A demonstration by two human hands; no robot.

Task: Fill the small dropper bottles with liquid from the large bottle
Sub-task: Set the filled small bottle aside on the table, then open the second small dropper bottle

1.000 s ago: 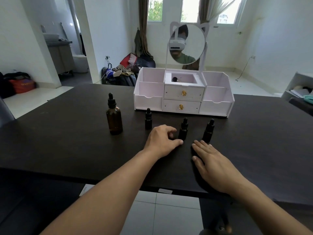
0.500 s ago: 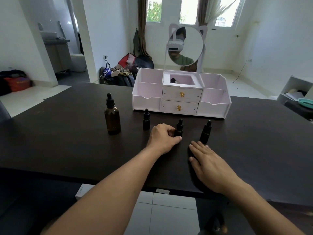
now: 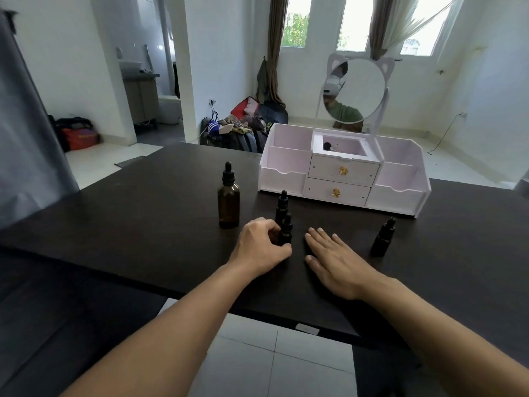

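A large amber dropper bottle (image 3: 228,202) with a black cap stands on the dark table (image 3: 143,213). Three small black dropper bottles are upright nearby. My left hand (image 3: 262,246) grips the middle small bottle (image 3: 285,230) at its base between thumb and fingers. Just behind it stands another small bottle (image 3: 282,206). The third small bottle (image 3: 383,238) stands apart to the right. My right hand (image 3: 335,260) lies flat on the table with straight fingers, between the held bottle and the third one.
A white cosmetic organiser (image 3: 343,179) with two drawers and a round cat-ear mirror (image 3: 356,90) stands behind the bottles. The table's near edge (image 3: 257,310) runs under my forearms. A grey chair back (image 3: 25,133) rises at the left.
My left hand has slid the middle small bottle leftward, close in front of the other small bottle. The gap to the right-hand bottle has widened. The camera view has turned to the left.
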